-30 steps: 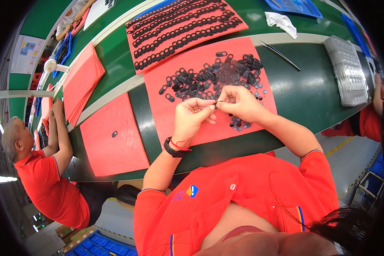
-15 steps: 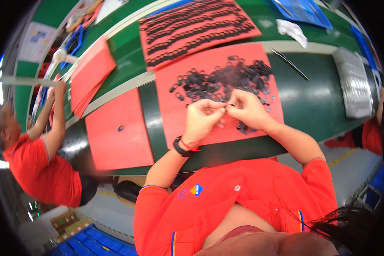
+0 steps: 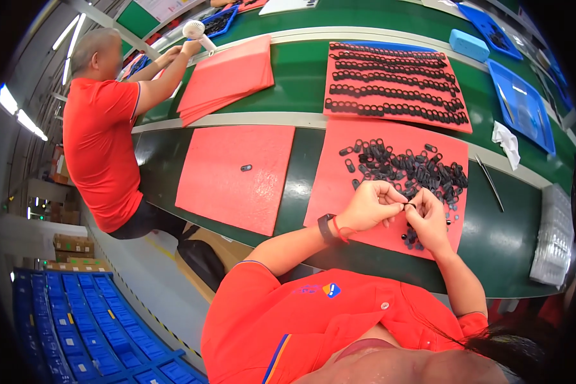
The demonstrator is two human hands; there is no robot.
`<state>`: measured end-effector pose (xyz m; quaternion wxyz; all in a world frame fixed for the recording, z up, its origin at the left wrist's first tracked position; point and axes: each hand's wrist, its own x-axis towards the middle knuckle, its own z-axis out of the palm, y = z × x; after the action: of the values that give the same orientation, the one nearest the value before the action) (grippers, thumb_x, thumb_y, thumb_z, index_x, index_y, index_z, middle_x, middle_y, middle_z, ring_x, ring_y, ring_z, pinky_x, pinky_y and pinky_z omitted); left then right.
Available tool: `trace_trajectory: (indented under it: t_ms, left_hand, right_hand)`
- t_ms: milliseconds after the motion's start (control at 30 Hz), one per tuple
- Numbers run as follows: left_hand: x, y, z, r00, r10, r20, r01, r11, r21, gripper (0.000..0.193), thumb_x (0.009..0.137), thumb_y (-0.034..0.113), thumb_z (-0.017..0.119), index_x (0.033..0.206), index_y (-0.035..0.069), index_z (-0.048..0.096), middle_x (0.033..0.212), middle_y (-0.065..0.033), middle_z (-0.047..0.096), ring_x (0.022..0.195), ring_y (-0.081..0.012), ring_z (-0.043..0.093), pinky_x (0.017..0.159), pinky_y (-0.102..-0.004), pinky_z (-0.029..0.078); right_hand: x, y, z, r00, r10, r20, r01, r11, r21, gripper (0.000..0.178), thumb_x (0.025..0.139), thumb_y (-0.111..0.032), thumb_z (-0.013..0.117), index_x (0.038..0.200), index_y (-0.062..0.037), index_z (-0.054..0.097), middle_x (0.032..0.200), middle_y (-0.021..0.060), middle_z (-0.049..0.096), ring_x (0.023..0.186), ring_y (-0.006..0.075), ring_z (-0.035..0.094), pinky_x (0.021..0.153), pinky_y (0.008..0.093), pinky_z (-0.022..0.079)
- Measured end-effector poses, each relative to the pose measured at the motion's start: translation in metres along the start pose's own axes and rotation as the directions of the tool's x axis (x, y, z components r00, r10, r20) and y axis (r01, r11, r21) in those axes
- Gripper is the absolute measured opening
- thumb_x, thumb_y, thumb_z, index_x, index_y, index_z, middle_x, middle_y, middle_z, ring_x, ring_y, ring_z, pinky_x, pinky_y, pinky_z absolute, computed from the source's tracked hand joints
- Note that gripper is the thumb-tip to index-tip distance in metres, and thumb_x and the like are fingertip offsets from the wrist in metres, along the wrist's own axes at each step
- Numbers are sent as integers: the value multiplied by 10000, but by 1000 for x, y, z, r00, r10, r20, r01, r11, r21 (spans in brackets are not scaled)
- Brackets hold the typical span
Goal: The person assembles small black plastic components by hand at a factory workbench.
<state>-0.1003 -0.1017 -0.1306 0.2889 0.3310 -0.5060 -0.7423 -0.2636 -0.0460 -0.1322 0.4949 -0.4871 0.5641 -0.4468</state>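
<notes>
My left hand and my right hand meet over the near part of a red mat. Both pinch one small black part between thumbs and fingertips; the fingers cover most of it. Just beyond them lies a loose heap of small black oval pieces, each with a ring-like hole. Small dark round bits are scattered beside and below my right hand. On a second red mat to the left rests a single black piece.
Several rows of black pieces stand on a red sheet at the back. Tweezers, white tissue, a blue tray and clear plastic trays are on the right. A co-worker in red stands left, by stacked red sheets.
The view has swung left, so the table and my hands appear farther right and lower. My hands keep the same pinch on the small black part.
</notes>
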Motion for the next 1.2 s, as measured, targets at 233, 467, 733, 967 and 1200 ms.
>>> trace_trajectory:
  t_ms: [233,467,733,967,1200]
  left_hand:
    - [6,43,-40,984,177,-3,-166,930,329,111,814,53,583,906,7,625,765,-35,625,589,-66,577,519,-194,474]
    - [-15,68,-157,597,653,-466,73,534,842,89,746,71,616,804,6,635,774,-146,641,706,-239,638,641,-317,493]
    - [-48,54,-227,527,430,-733,466,575,673,139,707,99,656,812,8,651,743,-149,644,691,-231,641,642,-328,494]
    - [-17,65,-166,575,693,-435,209,390,897,209,742,119,650,907,-8,636,839,-128,638,715,-177,626,647,-280,491]
    - [20,34,-97,795,585,-160,-73,355,932,160,724,92,681,856,10,645,818,-94,603,670,-144,604,585,-232,476]
  right_hand:
    - [5,-10,0,986,-163,-46,157,982,-103,81,835,-85,574,801,-17,548,633,-42,475,513,2,374,452,179,289]
    - [2,-10,-1,928,-373,2,347,860,-374,60,803,-49,593,765,-11,566,616,-5,456,476,39,360,447,207,291]
    - [1,-7,-3,867,-499,-15,429,761,-488,56,761,-30,620,748,-16,567,658,35,500,431,83,420,413,228,324]
    - [10,-6,-7,869,-493,44,409,663,-627,90,722,-86,655,783,-61,594,746,63,502,574,200,533,494,302,432]
    - [6,-3,-9,872,-488,52,390,626,-675,79,725,-90,652,775,-68,595,749,60,501,577,201,543,496,302,437]
